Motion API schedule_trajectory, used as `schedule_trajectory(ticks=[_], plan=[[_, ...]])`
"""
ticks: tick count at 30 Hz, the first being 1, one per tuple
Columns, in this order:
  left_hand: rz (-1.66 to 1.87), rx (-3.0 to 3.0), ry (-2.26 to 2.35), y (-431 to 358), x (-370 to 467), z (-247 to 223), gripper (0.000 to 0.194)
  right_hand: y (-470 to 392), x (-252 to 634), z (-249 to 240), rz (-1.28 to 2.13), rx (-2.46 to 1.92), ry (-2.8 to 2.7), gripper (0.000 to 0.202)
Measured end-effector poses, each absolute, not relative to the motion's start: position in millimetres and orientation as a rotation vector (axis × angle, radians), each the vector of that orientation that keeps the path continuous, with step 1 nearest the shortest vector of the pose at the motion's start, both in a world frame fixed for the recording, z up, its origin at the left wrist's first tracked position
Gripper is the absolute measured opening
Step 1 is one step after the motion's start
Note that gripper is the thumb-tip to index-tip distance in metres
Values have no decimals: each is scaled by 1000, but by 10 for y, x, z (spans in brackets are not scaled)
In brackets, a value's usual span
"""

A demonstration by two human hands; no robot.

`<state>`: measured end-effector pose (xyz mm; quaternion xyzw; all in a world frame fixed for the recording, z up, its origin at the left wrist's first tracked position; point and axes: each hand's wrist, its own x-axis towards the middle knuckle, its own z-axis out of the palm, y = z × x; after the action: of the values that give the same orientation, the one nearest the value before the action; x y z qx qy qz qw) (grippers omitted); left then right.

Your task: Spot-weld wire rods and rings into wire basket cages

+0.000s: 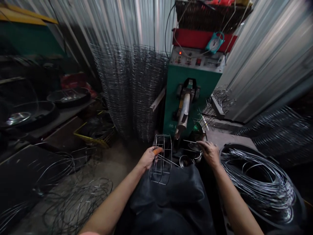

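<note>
Left hand: the left hand (148, 157), one finger wrapped in orange, is closed around a wire frame (161, 160) at the lower centre of the frame, above a dark apron (171, 195).
Right hand: the right hand (209, 152), right of centre, pinches a short wire (189, 141) that points left; the wire stands apart from the frame.
Wire frame, how far: its hoops and crossbars already make a cage, so I judge this piece well along; the short wire is not yet part of it. Some straight wires reach right from the left hand, and I can't tell if they are joined on.
Green machine: at upper centre, the green machine (205, 81) shows a lit red lamp (180, 52); its metal arm touches neither hand.
Stacks: two tall stacks of wire racks (146, 94) lean by the wall, looking like finished pieces.
Black tub: at lower right, the black tub (300, 209) holds a thick heap of wire rings (264, 179), so plenty seems left.
Metal bowl: near the right hand, the metal bowl (185, 161) has something brownish inside, too dim to name.
Yellow crate: left of centre, the yellow crate (105, 142) holds dark, rounded things.
</note>
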<state>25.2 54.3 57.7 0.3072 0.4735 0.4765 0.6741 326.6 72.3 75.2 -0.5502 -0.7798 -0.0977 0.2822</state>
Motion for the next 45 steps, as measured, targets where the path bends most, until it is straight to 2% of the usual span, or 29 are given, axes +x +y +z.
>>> schedule_trajectory(ticks=[7,15,41,45], plan=[[1046,683,1067,699,425,521,35,787,2968,466,11,-1354,-2036,27],[1051,667,1046,796,479,540,36,892,2979,401,90,-1392,-2034,27],[1004,624,1079,1026,528,580,32,1124,3015,404,134,-1408,-2042,25],[1015,643,1103,1030,526,574,29,1024,2982,432,17,-1440,-2032,25]])
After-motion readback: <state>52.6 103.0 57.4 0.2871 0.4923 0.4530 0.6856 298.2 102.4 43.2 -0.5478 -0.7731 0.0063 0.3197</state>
